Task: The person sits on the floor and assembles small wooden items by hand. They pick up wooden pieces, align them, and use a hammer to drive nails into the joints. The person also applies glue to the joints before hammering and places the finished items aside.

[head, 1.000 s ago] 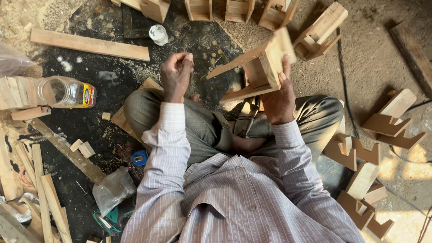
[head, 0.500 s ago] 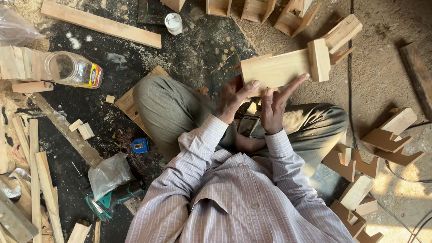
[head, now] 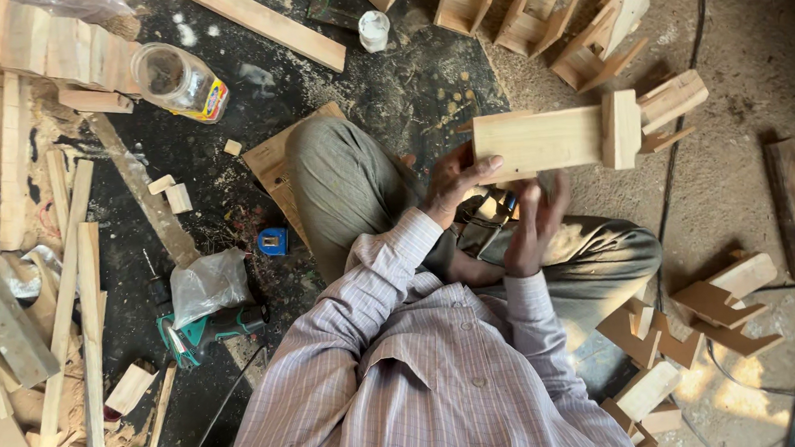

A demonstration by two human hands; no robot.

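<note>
I sit cross-legged on the floor. My left hand (head: 454,186) grips the left end of a pale wooden assembly (head: 538,140), a flat board with a short cross block (head: 621,130) at its right end, held level above my knees. The thumb lies on the board's lower edge. My right hand (head: 532,225) is just below the board, palm turned inward and fingers raised toward its underside, holding nothing that I can see. Something dark with a blue spot lies in my lap between the hands, partly hidden.
Several finished wooden assemblies (head: 587,32) lie ahead and more (head: 710,307) at my right. Planks and offcuts (head: 64,268) pile up at the left, with a plastic jar (head: 177,81), a small white bottle (head: 373,30), a blue tape measure (head: 273,242) and a green power tool (head: 199,332).
My left hand came off the floor by my knee and took the board's left end. The assembly swung from tilted to level. My right hand slid from gripping it to just beneath it.
</note>
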